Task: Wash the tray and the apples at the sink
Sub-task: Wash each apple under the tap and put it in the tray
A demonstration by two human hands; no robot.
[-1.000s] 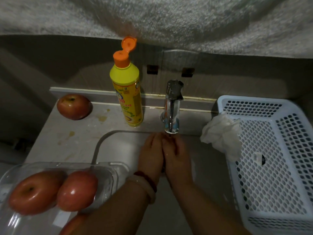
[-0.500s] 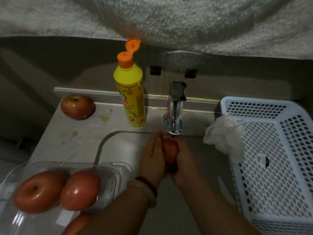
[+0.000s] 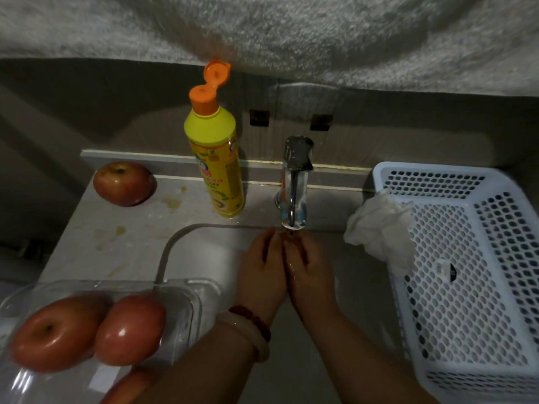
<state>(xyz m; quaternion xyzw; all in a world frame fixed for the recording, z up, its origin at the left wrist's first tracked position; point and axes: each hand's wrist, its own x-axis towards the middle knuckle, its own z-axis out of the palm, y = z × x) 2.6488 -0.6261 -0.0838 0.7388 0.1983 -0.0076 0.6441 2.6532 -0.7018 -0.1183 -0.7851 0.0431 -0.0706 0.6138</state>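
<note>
Since half a second before, both hands, left (image 3: 260, 269) and right (image 3: 309, 271), had closed fingers pressed together over the apple under the tap (image 3: 294, 182) mid-frame, rinsing; turning it probably came next.

Clear tray (image 3: 186, 290) holds two red apples (image 3: 87, 333).

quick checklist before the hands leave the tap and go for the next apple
1. Apple in the hands: left hand and right hand are pressed together under the tap; what they hold is hidden: cannot tell.
2. Water running: no stream is plain to see: cannot tell.
3. Next apples within reach: two apples lie in the clear tray beside the sink: ok.
4. Apple on the counter sits apart from the edge: ok.
5. Soap bottle stands upright, cap open: ok.
6. White basket has bare floor for washed fruit: ok.
</note>
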